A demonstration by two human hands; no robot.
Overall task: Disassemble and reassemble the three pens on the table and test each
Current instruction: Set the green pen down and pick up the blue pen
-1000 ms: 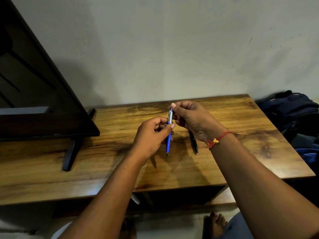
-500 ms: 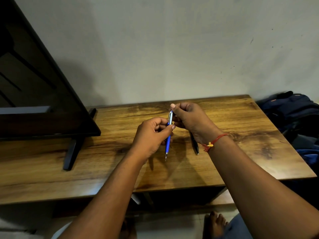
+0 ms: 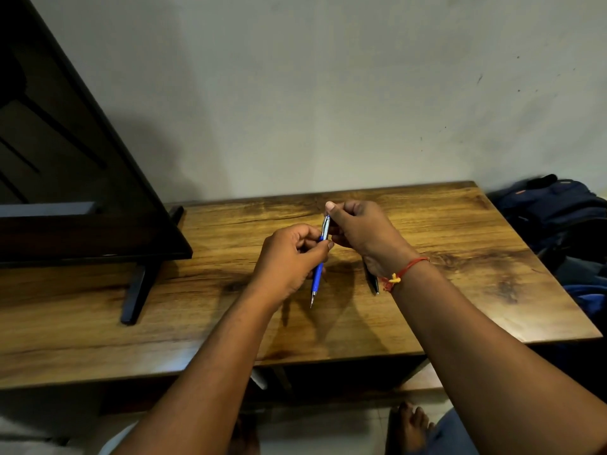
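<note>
A blue pen [image 3: 317, 276] with a silver upper part hangs nearly upright above the wooden table [image 3: 460, 290], tip pointing down toward me. My left hand [image 3: 289, 257] grips its blue lower barrel. My right hand [image 3: 361, 231] pinches the silver top end, thumb on the cap. A black pen [image 3: 373, 282] lies on the table below my right wrist, partly hidden by it. No third pen is visible.
A black flat screen [image 3: 65, 178] on a black stand [image 3: 138, 290] fills the table's left side. A dark blue backpack [image 3: 558, 208] lies right of the table. A grey wall rises behind. My bare foot [image 3: 410, 425] shows below the table's front edge.
Both hands and the blue pen have stayed almost in place; the right wrist has shifted slightly toward me.
</note>
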